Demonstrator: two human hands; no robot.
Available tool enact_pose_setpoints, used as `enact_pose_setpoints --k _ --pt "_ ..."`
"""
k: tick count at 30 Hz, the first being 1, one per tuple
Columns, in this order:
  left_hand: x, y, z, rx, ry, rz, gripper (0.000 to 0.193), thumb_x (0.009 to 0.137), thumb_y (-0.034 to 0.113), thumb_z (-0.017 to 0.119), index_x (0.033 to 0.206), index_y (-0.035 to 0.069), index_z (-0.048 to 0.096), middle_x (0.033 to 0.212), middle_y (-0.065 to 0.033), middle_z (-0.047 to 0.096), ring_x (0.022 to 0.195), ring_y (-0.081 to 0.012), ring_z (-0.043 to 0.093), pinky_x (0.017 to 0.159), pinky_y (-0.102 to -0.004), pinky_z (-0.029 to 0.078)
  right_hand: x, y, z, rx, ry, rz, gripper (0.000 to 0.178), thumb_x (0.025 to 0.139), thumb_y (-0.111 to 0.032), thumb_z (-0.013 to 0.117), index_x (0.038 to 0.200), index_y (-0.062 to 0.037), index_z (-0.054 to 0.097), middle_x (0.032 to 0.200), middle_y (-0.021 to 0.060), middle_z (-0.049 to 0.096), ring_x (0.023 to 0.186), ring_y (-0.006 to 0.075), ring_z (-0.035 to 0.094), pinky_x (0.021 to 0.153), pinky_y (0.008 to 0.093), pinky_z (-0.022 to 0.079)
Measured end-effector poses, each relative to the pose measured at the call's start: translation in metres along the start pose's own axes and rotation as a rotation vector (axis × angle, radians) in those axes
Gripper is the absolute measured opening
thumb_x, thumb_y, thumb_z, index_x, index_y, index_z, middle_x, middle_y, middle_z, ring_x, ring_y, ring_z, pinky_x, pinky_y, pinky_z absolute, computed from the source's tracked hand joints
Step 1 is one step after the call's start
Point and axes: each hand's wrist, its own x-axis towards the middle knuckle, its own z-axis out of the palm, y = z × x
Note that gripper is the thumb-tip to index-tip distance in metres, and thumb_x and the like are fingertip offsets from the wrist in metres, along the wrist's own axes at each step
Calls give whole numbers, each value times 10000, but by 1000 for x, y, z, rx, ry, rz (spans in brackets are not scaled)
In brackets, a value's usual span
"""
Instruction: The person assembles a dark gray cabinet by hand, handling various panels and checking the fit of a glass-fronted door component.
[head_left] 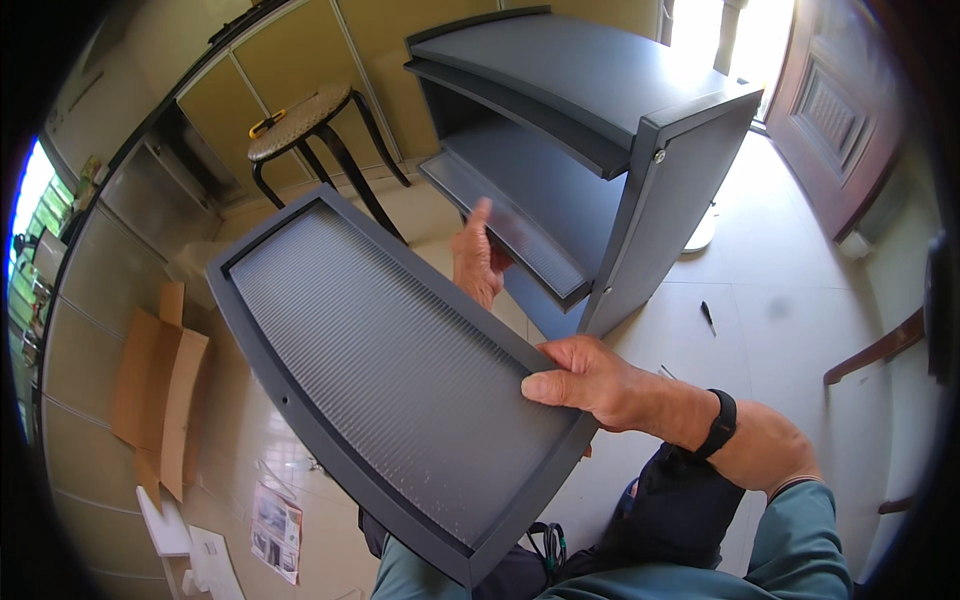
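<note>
My right hand (pixel 590 385), with a black band on its wrist, grips a dark grey framed door panel (pixel 370 360) by its right end. The thumb presses on the ribbed translucent insert; the fingers behind are mostly hidden. The panel is held tilted in front of me, one long side of its frame curved. Beyond it, my left hand (pixel 478 255) is at the outer edge of a similar flap door (pixel 500 215) on a grey cabinet (pixel 680 190). Its thumb points up over the edge while the fingers curl beneath. That flap sticks outward from the cabinet's opening.
A black-legged stool (pixel 305 125) with a yellow-handled tool on it stands at the back left. An open cardboard box (pixel 160 390), a printed sheet (pixel 276 530) and white pieces (pixel 205 560) lie on the left. A screwdriver (pixel 708 317) lies on the tiled floor at right.
</note>
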Motion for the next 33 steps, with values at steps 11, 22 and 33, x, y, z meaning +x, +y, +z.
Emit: enact_pose_setpoints --k 11,22,33 --pt "-8 20 2 122 52 -44 213 877 92 601 1029 -57 608 968 -198 671 804 -331 650 776 -468 552 -14 -23 9 -24 -43 -41 361 968 -276 548 1074 68 532 699 80 601 440 127 562 392 242 458" --pt "-77 61 -44 333 77 -124 306 792 149 695 1010 -43 600 894 -167 677 814 -280 651 739 -409 551 -14 -28 12 -8 -80 -112 366 944 -275 510 1105 53 507 732 76 589 478 117 571 371 241 454" --pt "-152 108 -108 511 249 -107 313 776 155 693 1004 -41 608 892 -172 676 809 -281 654 731 -411 549 1 -26 23 46 -132 -183 321 962 -215 492 1128 59 491 727 102 609 434 139 569 366 244 478"
